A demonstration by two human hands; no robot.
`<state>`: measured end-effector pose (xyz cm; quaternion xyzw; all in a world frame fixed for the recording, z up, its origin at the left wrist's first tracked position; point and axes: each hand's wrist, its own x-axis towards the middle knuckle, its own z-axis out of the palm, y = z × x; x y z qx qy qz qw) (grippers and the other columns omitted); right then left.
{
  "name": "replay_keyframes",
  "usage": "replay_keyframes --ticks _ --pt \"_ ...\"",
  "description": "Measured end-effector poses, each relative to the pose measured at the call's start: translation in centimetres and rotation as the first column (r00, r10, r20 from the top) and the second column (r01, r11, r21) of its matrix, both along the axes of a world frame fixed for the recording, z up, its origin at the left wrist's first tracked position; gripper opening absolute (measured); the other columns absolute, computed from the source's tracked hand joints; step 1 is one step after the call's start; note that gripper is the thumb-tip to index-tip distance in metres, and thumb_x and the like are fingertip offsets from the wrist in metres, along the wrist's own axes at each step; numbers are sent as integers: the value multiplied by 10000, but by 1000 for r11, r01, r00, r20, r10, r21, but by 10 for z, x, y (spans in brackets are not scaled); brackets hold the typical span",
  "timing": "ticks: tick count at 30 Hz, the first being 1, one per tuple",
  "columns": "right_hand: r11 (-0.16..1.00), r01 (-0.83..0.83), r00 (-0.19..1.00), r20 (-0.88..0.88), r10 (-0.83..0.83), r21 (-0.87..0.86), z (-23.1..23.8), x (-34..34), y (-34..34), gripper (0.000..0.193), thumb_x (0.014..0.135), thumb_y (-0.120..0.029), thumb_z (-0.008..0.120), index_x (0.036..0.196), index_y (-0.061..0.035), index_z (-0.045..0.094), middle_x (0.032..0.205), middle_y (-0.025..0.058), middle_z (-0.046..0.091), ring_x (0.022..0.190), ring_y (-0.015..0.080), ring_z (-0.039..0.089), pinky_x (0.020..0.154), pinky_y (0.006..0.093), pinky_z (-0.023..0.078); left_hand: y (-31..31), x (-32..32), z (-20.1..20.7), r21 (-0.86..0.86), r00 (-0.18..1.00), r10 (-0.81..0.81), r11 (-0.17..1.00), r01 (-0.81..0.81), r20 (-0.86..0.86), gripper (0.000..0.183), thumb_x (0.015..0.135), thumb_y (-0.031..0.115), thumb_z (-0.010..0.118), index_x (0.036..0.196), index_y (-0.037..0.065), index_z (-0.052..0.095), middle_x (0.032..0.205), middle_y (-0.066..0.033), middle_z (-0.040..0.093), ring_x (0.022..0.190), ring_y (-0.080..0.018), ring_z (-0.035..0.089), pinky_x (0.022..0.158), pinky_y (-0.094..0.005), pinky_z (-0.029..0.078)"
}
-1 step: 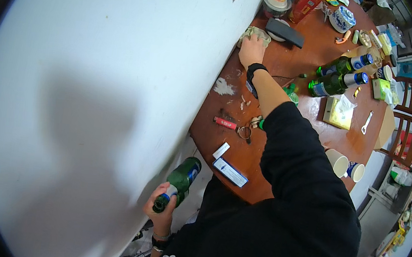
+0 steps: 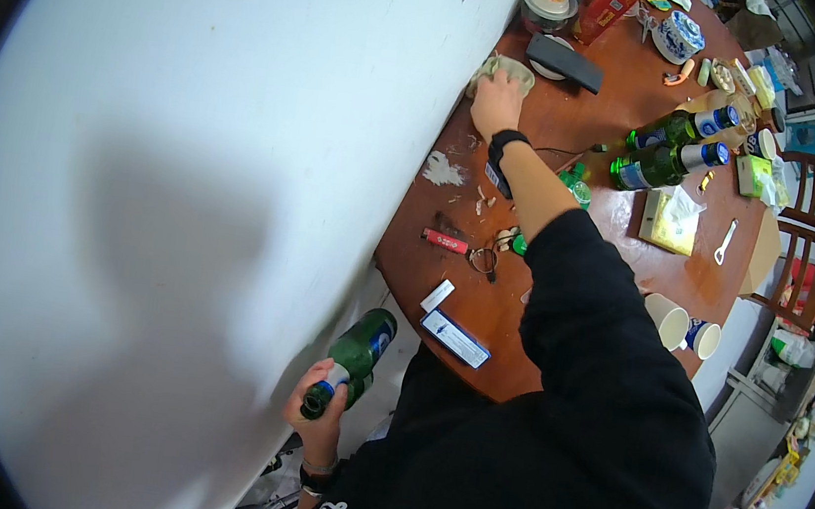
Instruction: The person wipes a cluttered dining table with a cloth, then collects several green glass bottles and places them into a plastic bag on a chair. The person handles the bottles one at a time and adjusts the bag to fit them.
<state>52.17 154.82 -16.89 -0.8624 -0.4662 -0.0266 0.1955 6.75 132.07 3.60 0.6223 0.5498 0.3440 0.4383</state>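
Note:
Below the table's left corner, my left hand (image 2: pixel 316 410) is closed round the neck of a green glass bottle (image 2: pixel 361 345). More green glass, apparently a second bottle (image 2: pixel 360 390), shows right against it. My right arm stretches over the table to its wall-side edge. There my right hand (image 2: pixel 498 103) presses on a crumpled pale cloth (image 2: pixel 516 70), fingers bent into it. A black phone-like slab (image 2: pixel 568 65) rests on a white round item (image 2: pixel 543 70) just beside the cloth. White smears (image 2: pixel 443 170) mark the wood nearer to me.
On the brown table (image 2: pixel 408 245) lie a red lighter (image 2: pixel 445 242), a blue-and-white box (image 2: pixel 456 339) and a white bottle opener (image 2: pixel 726 242). Two green bottles (image 2: pixel 650 169) stand near a tissue box (image 2: pixel 669 222). Cups (image 2: pixel 666 319) stand along the right edge. The white wall (image 2: pixel 246 89) borders the left.
My right hand and the cloth have shifted very slightly toward me along the table's wall-side edge. The left hand keeps its hold on the bottle.

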Motion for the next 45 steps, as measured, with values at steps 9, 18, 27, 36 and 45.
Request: replay_keyframes --ticks 9,18,27,36,45 --pt "952 -300 902 -310 302 55 16 -48 -79 142 797 -26 572 922 -18 640 1032 235 574 974 446 555 857 508 488 6 -3 -8 12 998 -56 998 56 -10 314 743 -20 771 1037 -25 660 1093 -225 713 1067 -289 672 978 -417 497" --pt "992 37 999 -10 -36 117 1 15 11 111 826 -60 605 881 -12 689 1048 195 620 1030 422 541 885 501 466 4 1 -1 -28 1000 -7 1000 6 -30 302 753 -33 761 1034 -20 653 1092 -216 715 1047 -282 681 974 -395 501" --pt "885 -454 873 -143 466 105 13 -109 -102 163 747 -34 616 883 -51 704 1065 117 584 1048 355 528 911 441 487 10 22 -11 40 993 -85 995 88 -80 291 754 -39 763 1029 -43 668 1082 -203 724 1047 -261 686 960 -384 508" --pt "682 -732 651 -303 696 -7 36 -67 -165 365 752 21 630 1082 -112 715 1121 81 611 1026 334 542 934 413 477 -9 32 -2 125 992 -101 986 109 -70 289 758 -35 772 1028 -39 670 1098 -194 724 1034 -245 690 946 -369 514" --pt "617 -787 614 -147 775 -33 36 -177 -165 226 820 -123 606 987 -187 745 1143 59 588 1150 295 526 919 427 469 -24 23 -4 12 998 12 1000 -13 63 263 779 -58 736 1032 -59 663 1110 -203 709 1066 -262 663 984 -395 488"
